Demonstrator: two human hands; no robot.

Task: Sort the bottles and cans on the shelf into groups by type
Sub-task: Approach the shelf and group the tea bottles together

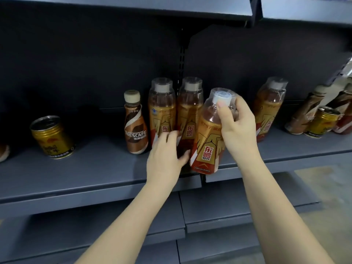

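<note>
Now right hand [236, 128] fingers [222, 111] clamped round tilted bottle [208, 141] neck — left hand [167, 151] spread loose, touching upright bottles [162, 111].

A single wide-angle view from the person's head looks forward and slightly down, close to a grey shelf [76, 168] against a dark back panel [95, 63], with both forearms reaching in from below.
</note>
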